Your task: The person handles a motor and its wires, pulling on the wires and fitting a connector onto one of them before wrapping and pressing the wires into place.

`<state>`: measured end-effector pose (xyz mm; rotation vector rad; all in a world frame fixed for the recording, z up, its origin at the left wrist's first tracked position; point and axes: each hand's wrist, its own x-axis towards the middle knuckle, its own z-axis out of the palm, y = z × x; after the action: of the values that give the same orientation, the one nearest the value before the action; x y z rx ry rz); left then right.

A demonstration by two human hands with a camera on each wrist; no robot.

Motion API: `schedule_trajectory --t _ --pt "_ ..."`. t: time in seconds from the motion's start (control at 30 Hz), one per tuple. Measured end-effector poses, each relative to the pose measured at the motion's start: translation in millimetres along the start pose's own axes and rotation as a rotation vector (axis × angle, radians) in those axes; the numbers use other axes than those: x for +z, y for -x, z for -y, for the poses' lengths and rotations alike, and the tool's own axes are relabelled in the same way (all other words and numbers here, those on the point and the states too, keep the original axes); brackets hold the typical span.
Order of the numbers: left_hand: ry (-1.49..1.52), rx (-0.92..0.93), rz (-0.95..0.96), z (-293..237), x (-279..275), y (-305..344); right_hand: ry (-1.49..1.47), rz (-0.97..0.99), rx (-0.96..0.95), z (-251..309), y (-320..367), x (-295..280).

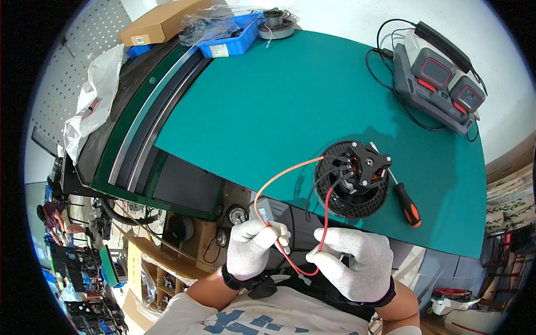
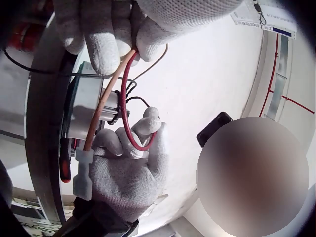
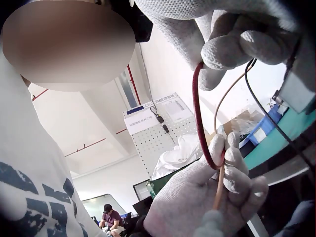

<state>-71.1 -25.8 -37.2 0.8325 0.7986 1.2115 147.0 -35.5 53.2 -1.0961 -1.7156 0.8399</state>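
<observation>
My left hand [image 1: 248, 251], in a white knit glove, pinches the orange wire [image 1: 277, 177] and the red wire [image 1: 288, 260] together where they meet. The right hand [image 1: 357, 262], gloved alike, pinches the red wire between thumb and fingers, which leaves a loop between the hands. A translucent connector [image 2: 83, 173] ends the orange wire below the left fingers in the left wrist view. Both wires run from a black motor [image 1: 368, 163] on a round black ribbed base [image 1: 360, 211] at the table's front edge. Black wires [image 1: 318, 181] also hang from the motor.
A screwdriver [image 1: 408, 206] with a black and orange handle lies right of the motor on the green table [image 1: 268, 111]. Battery chargers with cables [image 1: 438, 78] stand at the back right. At the back left are a blue bin [image 1: 240, 42], another motor [image 1: 276, 28] and a cardboard box [image 1: 162, 22].
</observation>
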Motion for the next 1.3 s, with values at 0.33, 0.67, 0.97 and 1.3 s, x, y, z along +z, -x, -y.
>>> schedule_trajectory --t 0.33,0.67,0.97,1.3 --pt "-0.005 0.032 0.024 0.4 0.8 0.7 -0.010 -0.015 -0.045 -3.1 1.6 1.4" --pt "0.079 0.026 0.065 3.8 -5.7 0.8 -0.091 -0.010 0.000 -1.7 1.8 -1.3" --pt "0.078 0.012 0.058 3.0 -4.7 1.6 -0.096 0.006 0.053 -0.1 2.0 -1.3" --pt "0.022 -0.006 0.031 1.8 -1.7 0.8 -0.028 0.004 0.025 2.9 0.5 -1.3"
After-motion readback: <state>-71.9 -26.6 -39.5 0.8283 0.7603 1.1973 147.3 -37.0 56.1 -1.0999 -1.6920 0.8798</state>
